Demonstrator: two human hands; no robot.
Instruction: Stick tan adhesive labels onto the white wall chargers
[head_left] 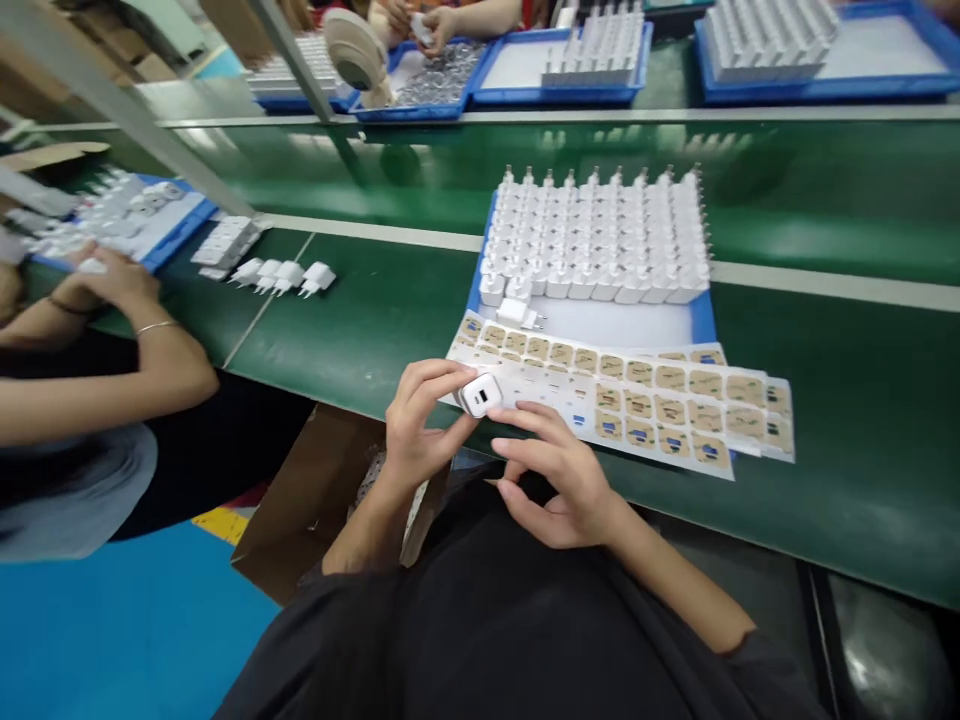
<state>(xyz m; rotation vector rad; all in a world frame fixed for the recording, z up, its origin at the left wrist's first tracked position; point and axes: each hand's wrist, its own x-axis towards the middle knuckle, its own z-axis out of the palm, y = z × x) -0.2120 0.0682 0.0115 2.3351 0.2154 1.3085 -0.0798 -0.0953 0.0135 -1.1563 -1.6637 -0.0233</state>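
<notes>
A white plug charger (484,398) is gripped between the thumb and fingers of my left hand (421,425), its face with the dark port slot turned up toward me. Just to its right is my right hand (561,480), one fingertip at the charger's edge. A thin brown piece (492,482), seen nearly edge-on, is pinched between this hand's thumb and a finger. Behind both hands lie overlapping sheets of tan-backed stickers (656,405), with part of the top sheet bare. They overlap the front of a blue tray (703,322) holding rows of white chargers (600,240).
Several loose chargers (281,275) lie on the green bench (360,310) to the left. A co-worker's hands (112,275) work at another blue tray (176,235). Below the bench edge stands an open cardboard box (300,500). More trays (562,95) line the far side.
</notes>
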